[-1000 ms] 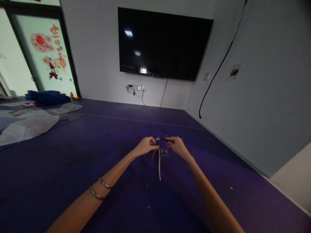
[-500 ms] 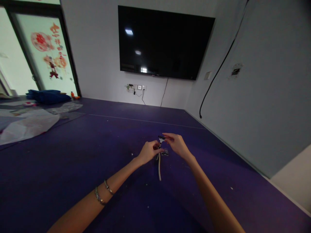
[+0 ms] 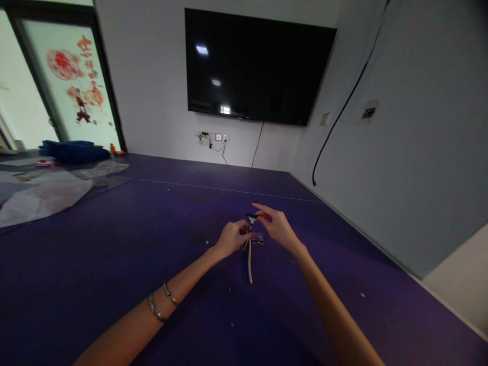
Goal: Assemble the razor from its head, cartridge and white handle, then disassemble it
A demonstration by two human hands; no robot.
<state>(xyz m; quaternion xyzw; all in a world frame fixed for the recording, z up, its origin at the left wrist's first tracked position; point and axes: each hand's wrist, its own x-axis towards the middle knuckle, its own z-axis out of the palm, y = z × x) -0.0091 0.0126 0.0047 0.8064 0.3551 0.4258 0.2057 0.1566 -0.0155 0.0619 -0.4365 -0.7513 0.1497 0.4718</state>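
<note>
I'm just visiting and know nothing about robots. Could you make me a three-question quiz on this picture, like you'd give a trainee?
1. True or false: both silvery bracelets are worn on the right arm.

2. What does the left hand hold?
A) the blue cloth
B) a small T-shaped object
C) the white sheet

3. Fill in: the fingers at the object's dark top belong to the ____ hand.

Key:
1. False; they are on the left arm.
2. B
3. right
</note>
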